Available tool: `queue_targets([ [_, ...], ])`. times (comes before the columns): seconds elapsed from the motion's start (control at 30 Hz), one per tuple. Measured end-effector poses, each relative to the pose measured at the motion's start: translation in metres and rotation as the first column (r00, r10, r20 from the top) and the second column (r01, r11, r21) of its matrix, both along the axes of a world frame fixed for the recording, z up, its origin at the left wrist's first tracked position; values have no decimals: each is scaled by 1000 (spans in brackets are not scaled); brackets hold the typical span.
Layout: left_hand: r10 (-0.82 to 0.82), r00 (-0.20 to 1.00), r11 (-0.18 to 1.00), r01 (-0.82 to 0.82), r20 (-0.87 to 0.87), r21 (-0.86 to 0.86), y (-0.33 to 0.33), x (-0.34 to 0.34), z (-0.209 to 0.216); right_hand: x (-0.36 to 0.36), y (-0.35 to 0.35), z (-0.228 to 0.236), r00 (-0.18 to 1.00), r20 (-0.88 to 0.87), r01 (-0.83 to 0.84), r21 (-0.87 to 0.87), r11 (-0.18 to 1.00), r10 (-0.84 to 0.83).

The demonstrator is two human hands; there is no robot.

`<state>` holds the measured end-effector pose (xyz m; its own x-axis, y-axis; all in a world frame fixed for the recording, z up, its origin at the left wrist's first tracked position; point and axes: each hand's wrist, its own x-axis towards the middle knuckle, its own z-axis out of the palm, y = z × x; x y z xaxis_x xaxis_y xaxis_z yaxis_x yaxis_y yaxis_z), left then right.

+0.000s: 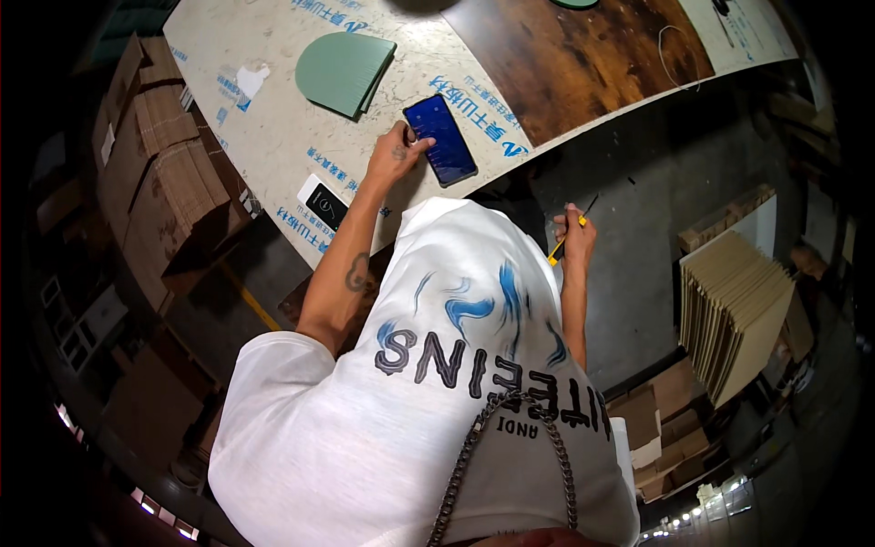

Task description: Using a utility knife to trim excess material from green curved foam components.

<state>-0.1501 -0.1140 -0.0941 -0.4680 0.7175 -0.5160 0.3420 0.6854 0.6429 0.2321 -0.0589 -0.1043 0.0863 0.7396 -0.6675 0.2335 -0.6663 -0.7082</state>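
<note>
A dark smartphone (448,148) with a blue-lit screen lies near the table's edge. My left hand (398,151) grips its left edge, the thumb over the screen and the fingers bent at its side. Off the table's edge to the right, my right hand (577,239) is closed around a yellow utility knife (554,254); a thin dark tip sticks out above the fist. Just beyond the phone, a few sage-green panels (342,71) with a rounded end lie stacked. Beside my left forearm is a white-and-black card or small box (324,204).
The pale table (264,137) carries blue print and a glossy brown wood board (583,59) at the right, with a thin white loop of cord (663,46) on it. Flattened cardboard (164,155) is piled at left. Stacked thin boards (734,305) stand on the floor at right.
</note>
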Motion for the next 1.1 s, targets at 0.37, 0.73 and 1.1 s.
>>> queue_targets([
  [0.37,18,999,1000,-18,40,-6,3,-1,1,-4,2,0,1000,24,-6,7,1000,5],
  [0.73,2,1000,1000,-2,10,28,1,-1,0,1,-2,-6,1000,5,19,-6,1000,-19],
  [1.1,13,994,1000,-13,105,0,0,0,8,4,-4,-9,999,-16,33,4,999,-33],
])
